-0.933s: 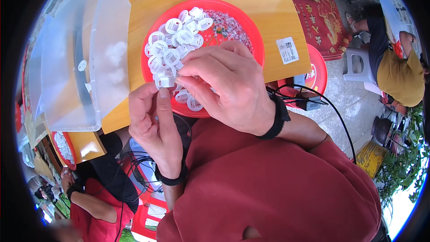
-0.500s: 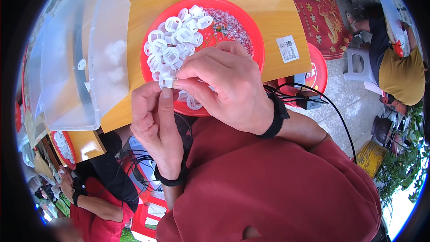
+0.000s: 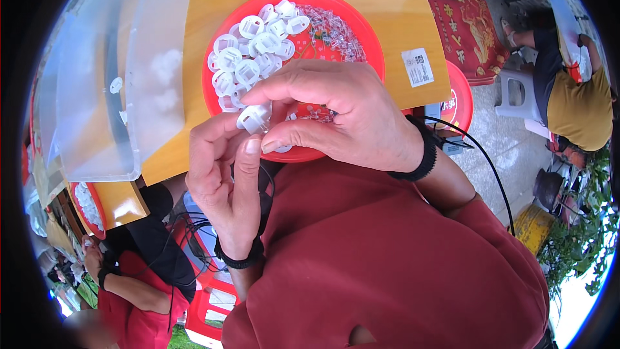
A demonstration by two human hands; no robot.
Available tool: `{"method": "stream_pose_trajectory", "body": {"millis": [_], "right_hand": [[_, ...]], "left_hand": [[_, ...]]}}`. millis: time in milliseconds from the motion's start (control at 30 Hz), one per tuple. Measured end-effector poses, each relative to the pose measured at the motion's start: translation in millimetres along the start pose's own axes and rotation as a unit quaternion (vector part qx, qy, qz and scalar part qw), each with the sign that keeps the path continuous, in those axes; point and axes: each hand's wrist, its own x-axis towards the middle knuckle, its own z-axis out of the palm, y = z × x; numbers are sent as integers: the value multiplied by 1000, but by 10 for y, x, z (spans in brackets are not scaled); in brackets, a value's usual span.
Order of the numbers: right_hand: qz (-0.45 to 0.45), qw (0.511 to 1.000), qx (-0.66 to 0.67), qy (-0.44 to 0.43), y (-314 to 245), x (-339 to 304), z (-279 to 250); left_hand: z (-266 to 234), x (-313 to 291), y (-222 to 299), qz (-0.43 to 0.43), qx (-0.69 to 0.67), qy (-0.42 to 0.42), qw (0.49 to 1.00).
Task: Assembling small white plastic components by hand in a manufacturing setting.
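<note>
small white plastic disc, tilted, pinched above the red tray's near rim.

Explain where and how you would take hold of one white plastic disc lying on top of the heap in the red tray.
Pinch a white plastic disc by its outer rim, thumb and forefinger on opposite edges, coming down from above. It lies flat and thin on the heap in the red tray, so only its rim gives purchase; the slotted centre looks too small for a fingertip.

Daylight falls on a yellow wooden surface. A grey concrete floor carries a white plastic stool, with green plants beyond.
</note>
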Motion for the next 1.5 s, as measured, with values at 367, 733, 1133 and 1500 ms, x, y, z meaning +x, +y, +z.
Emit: {"method": "stream_pose_trajectory", "body": {"millis": [367, 733, 1133, 1500], "right_hand": [[-58, 998, 14, 7, 19, -27, 35], [-78, 996, 38, 30, 40, -60, 74], [-116, 992, -15, 51, 3, -63, 80], [112, 972, -205, -21, 121, 3, -220]], "left_hand": [[46, -112, -81, 110, 114, 40, 987], [46, -122, -75, 146, 179, 38, 972], [64, -43, -145, 188, 155, 71, 967], [-720, 510, 394, 15, 229, 305, 925]]}}
